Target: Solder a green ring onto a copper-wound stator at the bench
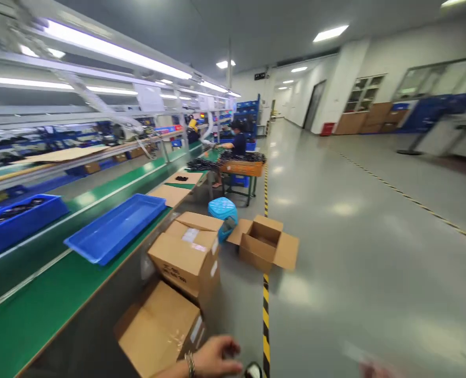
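Note:
My left hand (217,357), a bracelet on its wrist, is at the bottom middle of the head view. Its thumb stands apart from the bent fingers, with nothing between them. Just left of it is a cardboard box (162,328), and I cannot tell whether the hand touches it. Behind that box stands a taller carton (187,247) with labels and dark printing. My right hand (374,370) shows only as a smear at the lower edge, over the grey floor. Its fingers cannot be made out.
Along the left runs a green bench (39,299) bearing a shallow blue tray (116,228). An open carton (258,254) sits on the floor beside a blue stool (221,209). A seated person (238,142) works farther back. Striped tape (266,315) marks the floor.

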A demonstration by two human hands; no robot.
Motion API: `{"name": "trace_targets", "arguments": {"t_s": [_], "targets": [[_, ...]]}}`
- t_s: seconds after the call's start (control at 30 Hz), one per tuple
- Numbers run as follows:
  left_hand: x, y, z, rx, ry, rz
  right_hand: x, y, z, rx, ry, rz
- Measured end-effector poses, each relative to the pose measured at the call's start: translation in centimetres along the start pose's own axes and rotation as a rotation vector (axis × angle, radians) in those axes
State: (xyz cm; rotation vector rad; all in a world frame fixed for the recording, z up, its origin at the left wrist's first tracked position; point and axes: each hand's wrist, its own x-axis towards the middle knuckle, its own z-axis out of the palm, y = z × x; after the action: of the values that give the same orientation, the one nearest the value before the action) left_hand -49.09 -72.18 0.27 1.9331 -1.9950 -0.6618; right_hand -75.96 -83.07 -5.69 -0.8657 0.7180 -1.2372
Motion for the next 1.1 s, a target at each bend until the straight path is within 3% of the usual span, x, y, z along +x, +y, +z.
{"name": "trace_targets", "arguments": {"t_s": [0.1,0.2,0.3,0.4,0.5,0.6,0.67,0.77,0.87,0.93,1.03,1.1], "targets": [[9.9,4.5,0.4,-0.025,0.03,0.206,4.2,-2.4,-3.5,0.185,0.132,-0.096],[19.6,11.0,-0.1,-0.138,0.001,0.418,9.8,-5.8,-5.7,0.476,0.108,-0.205],[27.5,17.7,0.2,-0.271,-0.241,0.534,14.6,-8.8,-8.6,0.62,0.111,-0.24],[34.5,23.4,2.7,-0.106,-0.385,0.515,17.9,-10.5,-13.1,0.716,0.138,-0.24],[41.6,27.3,6.8,0.153,-0.33,0.454,21.1,-10.9,-18.9,0.785,0.17,-0.268],[48.8,29.7,10.8,0.079,-0.274,0.402,25.4,-10.5,-24.8,0.752,0.22,-0.321],[53.3,30.8,13.0,-0.052,-0.22,0.358,29.0,-10.3,-28.4,0.607,0.203,-0.334],[59.3,32.4,15.4,-0.24,-0.175,0.3,35.3,-10.8,-32.8,0.095,0.125,-0.38],[64.6,34.1,16.0,-0.238,-0.13,0.303,42.3,-12.5,-36.5,-0.318,0.112,-0.464],[68.1,34.9,15.3,-0.038,0.098,0.43,47.1,-13.8,-38.5,-0.457,0.114,-0.506],[74.1,34.9,14.0,0.503,0.527,0.82,54.9,-15.0,-40.0,-0.756,0.069,-0.602],[79.3,34.3,13.6,0.77,0.61,1.034,60.2,-15.4,-40.1,-0.961,0.016,-0.669]]}}
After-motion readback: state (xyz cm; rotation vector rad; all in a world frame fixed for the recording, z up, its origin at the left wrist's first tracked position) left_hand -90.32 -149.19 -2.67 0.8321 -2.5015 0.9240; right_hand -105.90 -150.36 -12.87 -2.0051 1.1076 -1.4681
